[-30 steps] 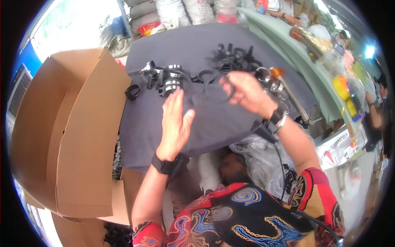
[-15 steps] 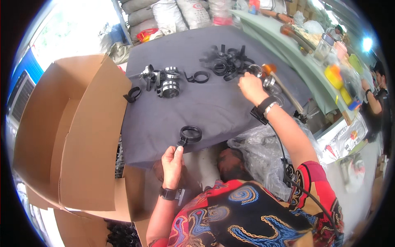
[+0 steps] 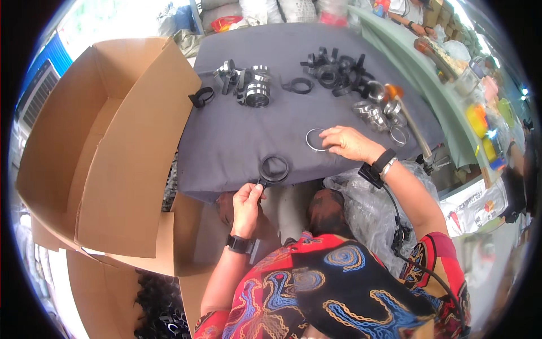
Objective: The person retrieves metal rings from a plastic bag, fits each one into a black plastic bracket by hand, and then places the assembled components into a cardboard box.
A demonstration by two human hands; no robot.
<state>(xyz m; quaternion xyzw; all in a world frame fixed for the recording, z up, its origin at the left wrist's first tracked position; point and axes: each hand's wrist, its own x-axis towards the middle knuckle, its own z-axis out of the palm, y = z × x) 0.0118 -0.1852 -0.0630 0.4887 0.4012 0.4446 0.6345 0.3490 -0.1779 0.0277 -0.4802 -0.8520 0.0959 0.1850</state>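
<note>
My left hand [image 3: 247, 204] is closed on the short tab of a black ring [image 3: 275, 181], holding it upright at the table's front edge. In my right hand [image 3: 351, 143], a thin silver metal ring [image 3: 307, 141] is pinched by the fingertips, just right of and beyond the black ring. The two rings are apart. Farther right lies a cluster of loose silver rings [image 3: 371, 116]. Behind it is a pile of black tabbed rings [image 3: 327, 75]. Black rings with silver bands [image 3: 258, 96] are stacked at the far left, and a single black ring [image 3: 301, 86] lies between the groups.
A grey cloth covers the table [image 3: 226, 147]. An open cardboard box [image 3: 132, 152] stands against its left side; a lower box holds many black parts [image 3: 161, 302]. A hammer-like tool with an orange head [image 3: 393, 90] lies at right. Clear plastic sheeting [image 3: 367, 209] hangs below the right edge.
My right hand has come from the silver rings toward the front middle, now with one silver ring in its fingers. The left hand still holds the black ring. The view has shifted.
</note>
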